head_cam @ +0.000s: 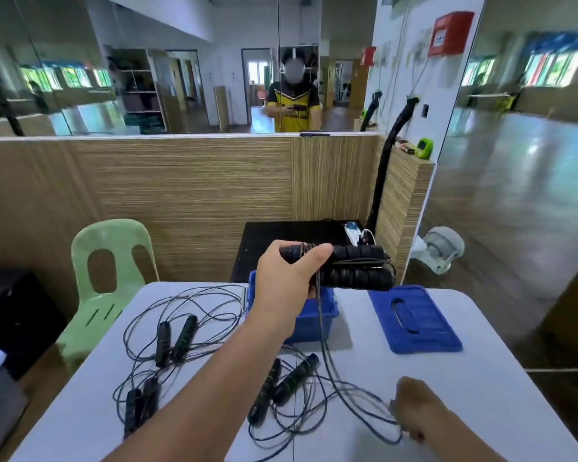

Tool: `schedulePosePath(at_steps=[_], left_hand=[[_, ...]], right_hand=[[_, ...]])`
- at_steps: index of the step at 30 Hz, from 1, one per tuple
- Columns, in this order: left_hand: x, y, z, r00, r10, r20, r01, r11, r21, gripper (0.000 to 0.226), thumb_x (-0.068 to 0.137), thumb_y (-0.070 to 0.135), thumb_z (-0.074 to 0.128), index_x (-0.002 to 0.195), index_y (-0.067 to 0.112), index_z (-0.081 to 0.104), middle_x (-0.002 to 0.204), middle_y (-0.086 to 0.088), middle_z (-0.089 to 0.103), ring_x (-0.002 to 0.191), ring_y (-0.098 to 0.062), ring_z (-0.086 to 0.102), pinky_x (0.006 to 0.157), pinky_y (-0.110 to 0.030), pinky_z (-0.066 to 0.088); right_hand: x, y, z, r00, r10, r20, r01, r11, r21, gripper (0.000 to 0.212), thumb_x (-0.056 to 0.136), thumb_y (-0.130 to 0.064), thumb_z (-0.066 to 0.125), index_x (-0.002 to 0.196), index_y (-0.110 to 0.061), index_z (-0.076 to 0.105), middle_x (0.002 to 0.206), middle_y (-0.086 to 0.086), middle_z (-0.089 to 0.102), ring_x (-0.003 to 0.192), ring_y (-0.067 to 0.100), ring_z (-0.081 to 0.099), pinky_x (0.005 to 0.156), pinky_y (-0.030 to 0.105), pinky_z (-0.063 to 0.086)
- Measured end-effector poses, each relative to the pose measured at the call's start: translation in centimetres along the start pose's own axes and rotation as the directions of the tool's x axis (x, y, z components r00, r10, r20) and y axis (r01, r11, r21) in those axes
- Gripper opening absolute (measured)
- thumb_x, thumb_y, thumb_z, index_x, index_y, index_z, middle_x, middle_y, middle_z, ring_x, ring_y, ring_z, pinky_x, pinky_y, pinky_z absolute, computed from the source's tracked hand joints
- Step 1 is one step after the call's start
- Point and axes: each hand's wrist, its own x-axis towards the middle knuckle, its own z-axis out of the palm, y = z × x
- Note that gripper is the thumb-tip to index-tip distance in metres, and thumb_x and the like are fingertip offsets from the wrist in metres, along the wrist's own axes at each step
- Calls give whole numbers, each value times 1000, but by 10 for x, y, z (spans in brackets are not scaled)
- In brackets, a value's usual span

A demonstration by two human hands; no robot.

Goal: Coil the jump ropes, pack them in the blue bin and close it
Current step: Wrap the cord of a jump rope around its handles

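Note:
My left hand (286, 285) is raised above the blue bin (317, 320) and grips the two black foam handles (357, 266) of a jump rope, held side by side. Its thin cord (324, 345) hangs down to the white table and runs to my right hand (414, 406), whose fingers are closed on the cord near the table's front. Three more ropes with black handles lie loose on the table: one pair (176, 340) at left, one pair (141, 406) at front left, one pair (282, 385) in the middle. The blue lid (414, 320) lies flat to the right of the bin.
The white table (481, 411) stands against a low wood-panel wall with mirrors above. A green plastic chair (111, 278) is at the left, a black box (297, 238) with a power strip behind the bin, and a white fan (441, 250) on the floor at right.

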Motion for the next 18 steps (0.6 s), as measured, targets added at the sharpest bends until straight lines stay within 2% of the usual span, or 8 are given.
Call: schedulePosePath(at_steps=[3,5,6,8,10,13,15,18], left_hand=[[-5,-7,2,1000,-11,3,11,999,34,34,81,32,85,101,12,65,86,-7,71,70,-15,69,62,-35,61],[-8,-9,1,1000,-18,4,18,999,43,33,81,34,85,99,14,65,83,-5,71,67,-13,68,60,-32,61],[-9,-10,1,1000,-23,6,23,999,40,33,81,34,85,99,14,66,83,-4,70,67,-13,68,61,-32,61],[-9,-11,-1,1000,-17,5,17,999,42,33,81,34,85,99,14,67,81,-2,69,65,-9,67,58,-29,60],[-9,-12,-2,1000,6,-1,-6,999,46,31,82,33,84,99,13,67,78,1,68,60,-1,65,54,-20,54],[-10,-10,-2,999,51,-12,-50,997,57,30,82,32,84,96,11,68,76,2,67,58,2,61,52,-13,47],[-11,-7,-2,997,76,-26,-75,996,56,30,82,31,85,95,10,68,77,-2,68,62,-1,62,54,-15,48],[-12,-6,-6,996,85,-35,-84,995,47,32,80,33,86,95,12,68,83,-8,72,70,-11,67,60,-24,55]], right_hand=[[-4,-1,2,999,-31,26,33,994,-109,40,100,-37,48,133,-14,52,144,7,54,123,21,57,96,29,44],[-16,-15,-15,997,-60,-42,62,997,52,37,98,-42,49,118,-13,63,131,7,66,116,22,63,92,33,47],[-28,-25,-26,994,-89,-57,101,961,257,33,98,-41,52,103,-12,67,117,8,74,105,21,68,89,37,52],[-61,-44,-43,973,-218,-75,194,595,780,30,99,-34,61,98,-8,74,99,9,79,94,21,74,88,45,58],[-102,-67,-60,900,-407,-153,273,254,928,31,101,-31,59,107,-7,76,104,13,78,102,25,74,93,51,57],[-141,-100,-63,845,-503,-181,304,173,937,29,97,-29,61,108,-7,75,103,16,77,101,28,74,92,50,57],[-152,-118,-56,865,-478,-155,256,153,954,24,101,-20,56,101,-4,74,89,16,78,85,30,77,79,46,58],[-168,-133,-45,893,-426,-146,141,-43,989,36,105,-23,48,94,4,70,61,16,60,49,28,58,56,36,49]])
